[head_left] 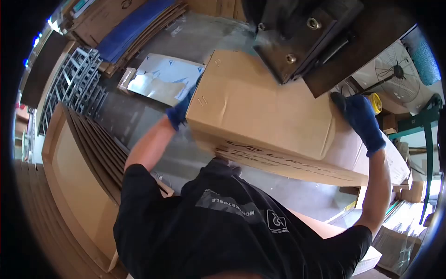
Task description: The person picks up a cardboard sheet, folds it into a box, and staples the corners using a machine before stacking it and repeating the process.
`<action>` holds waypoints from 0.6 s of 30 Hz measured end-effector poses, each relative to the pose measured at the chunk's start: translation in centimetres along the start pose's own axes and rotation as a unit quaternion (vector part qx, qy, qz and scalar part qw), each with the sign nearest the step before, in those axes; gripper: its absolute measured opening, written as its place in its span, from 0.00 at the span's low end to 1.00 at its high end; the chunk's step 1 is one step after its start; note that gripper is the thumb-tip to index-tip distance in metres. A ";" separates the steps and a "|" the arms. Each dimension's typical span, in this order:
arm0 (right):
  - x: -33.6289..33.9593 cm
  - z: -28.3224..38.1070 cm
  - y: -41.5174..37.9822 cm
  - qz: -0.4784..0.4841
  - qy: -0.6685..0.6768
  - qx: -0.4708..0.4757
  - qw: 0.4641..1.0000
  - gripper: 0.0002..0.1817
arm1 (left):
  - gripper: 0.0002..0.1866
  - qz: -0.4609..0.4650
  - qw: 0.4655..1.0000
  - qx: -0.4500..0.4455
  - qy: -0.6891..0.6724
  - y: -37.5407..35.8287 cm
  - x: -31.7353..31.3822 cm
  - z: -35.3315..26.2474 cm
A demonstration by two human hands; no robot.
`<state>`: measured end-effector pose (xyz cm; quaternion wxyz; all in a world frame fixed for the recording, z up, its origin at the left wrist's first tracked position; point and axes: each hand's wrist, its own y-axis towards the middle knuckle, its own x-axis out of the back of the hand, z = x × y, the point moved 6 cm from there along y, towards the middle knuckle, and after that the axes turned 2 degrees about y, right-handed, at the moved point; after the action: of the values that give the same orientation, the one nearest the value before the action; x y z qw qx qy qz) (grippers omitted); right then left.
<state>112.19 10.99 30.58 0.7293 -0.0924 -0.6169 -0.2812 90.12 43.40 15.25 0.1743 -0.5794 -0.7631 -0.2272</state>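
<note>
A large, long cardboard box (260,93) is in front of me, with dark printing along its near side and staples at its left end. My left hand (180,111), in a blue glove, holds the left end of this box; its fingertips are hidden behind the cardboard. Farther right, my right hand (360,120), also in a blue glove, is closed on the far upper edge of the box, near where a paler part of the cardboard begins. The bottom of the box is out of sight.
A dark metal machine part (297,42) with bolts overhangs the far side of the box. Flattened cardboard (79,153) leans at left. A shiny metal sheet (160,76) lies on the floor. A fan (397,72) and a green frame (425,121) stand at right.
</note>
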 end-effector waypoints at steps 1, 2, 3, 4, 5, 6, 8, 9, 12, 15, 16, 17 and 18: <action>0.7 0.6 -0.2 -0.016 -0.001 -0.021 1.000 0.14 | 0.25 0.007 1.000 0.000 0.012 -0.5 1.9 -0.8; 0.6 1.4 -0.7 -0.025 -0.005 -0.055 0.998 0.17 | 0.25 0.010 1.000 -0.004 0.016 -1.2 4.2 -2.1; 0.2 2.3 -2.3 -0.029 -0.008 -0.100 0.995 0.20 | 0.25 0.004 1.000 -0.014 -0.002 -1.6 6.8 -3.9; -0.7 3.6 -3.8 -0.050 -0.037 -0.089 0.994 0.24 | 0.25 -0.011 0.996 -0.049 -0.068 -2.1 9.4 -6.5; -2.8 4.7 -4.8 -0.072 0.016 -0.029 0.997 0.26 | 0.25 0.023 0.982 -0.085 -0.167 -1.4 11.1 -9.6; -3.8 7.8 -5.1 -0.021 0.016 -0.036 0.999 0.24 | 0.26 0.121 0.923 -0.187 -0.314 -1.5 8.9 -16.6; -9.1 12.7 -5.1 0.165 0.031 -0.060 0.984 0.15 | 0.32 0.284 0.909 -0.241 -0.185 -0.5 -0.7 -21.3; -11.7 14.7 -4.9 0.149 0.096 -0.026 0.984 0.14 | 0.35 0.339 0.891 -0.284 -0.104 0.1 -5.7 -23.3; -19.7 20.1 -4.4 0.042 0.401 0.049 0.914 0.19 | 0.34 0.233 0.882 -0.386 0.139 1.8 -20.0 -20.5; -26.1 23.5 -1.9 0.002 0.421 0.028 0.907 0.22 | 0.21 0.475 0.789 -0.283 0.267 1.2 -26.4 -15.0; -21.3 24.0 -3.7 -0.051 0.344 0.116 0.930 0.22 | 0.17 0.454 0.789 -0.336 0.241 0.3 -24.1 -14.3; -16.3 24.5 -7.3 -0.095 0.267 0.194 0.939 0.22 | 0.15 0.488 0.793 -0.251 0.265 -0.1 -22.2 -11.9; -14.9 23.1 -10.5 -0.096 0.367 0.193 0.905 0.20 | 0.16 0.463 0.807 -0.259 0.258 -0.6 -18.0 -12.9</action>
<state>85.93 17.84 19.32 0.8772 0.2196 -0.3540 -0.2387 94.40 21.67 16.42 0.2932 -0.8075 -0.2442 -0.4498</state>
